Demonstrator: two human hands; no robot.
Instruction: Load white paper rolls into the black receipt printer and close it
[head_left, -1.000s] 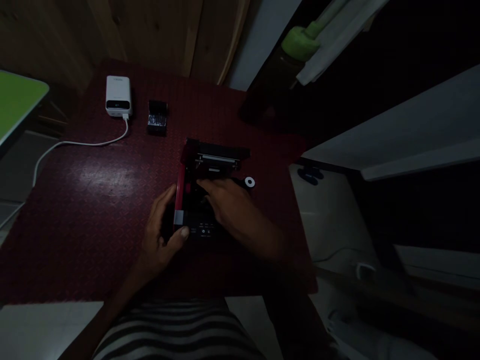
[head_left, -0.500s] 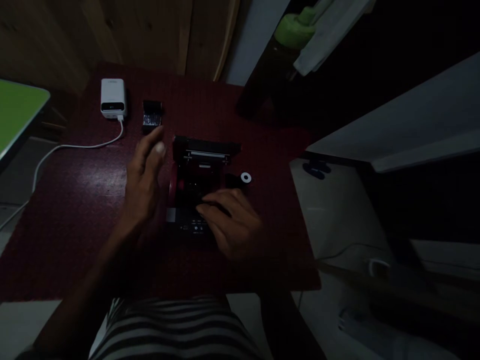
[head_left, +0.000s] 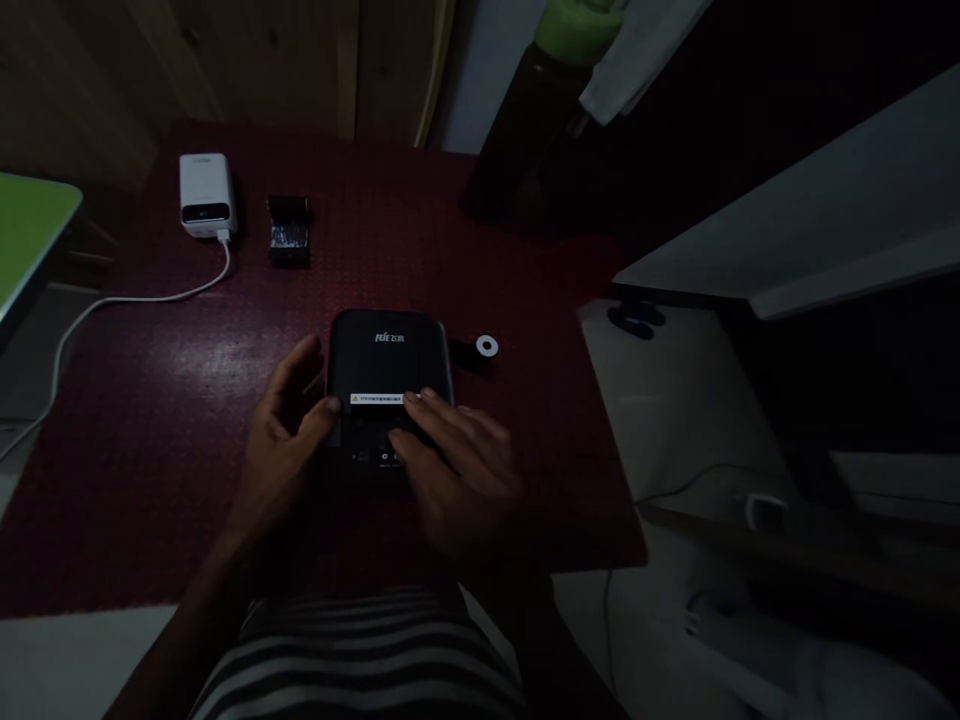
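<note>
A black label printer (head_left: 390, 362) with its lid down sits in front of me on the dark red table. A white warning strip (head_left: 375, 399) runs along the lid's front edge, and small buttons show below it. At the printer's left side, my left hand (head_left: 283, 435) is open, its thumb touching the front left corner of the lid. My right hand (head_left: 457, 470) is open too. Its fingertips lie on the lid's front right edge, with the thumb over the button panel. Just right of the printer lies a small black roll with a white ring end (head_left: 487, 346).
A white power bank (head_left: 206, 190) with a white cable (head_left: 150, 299) is at the table's back left. Beside it lies a small two-spool black ribbon (head_left: 289, 232). A tall dark bottle with a green cap (head_left: 574, 35) stands at the back right.
The printer's lid has swung down from raised to shut. My left hand has come down to the printer's side, and my right fingers have moved from inside it onto the lid.
</note>
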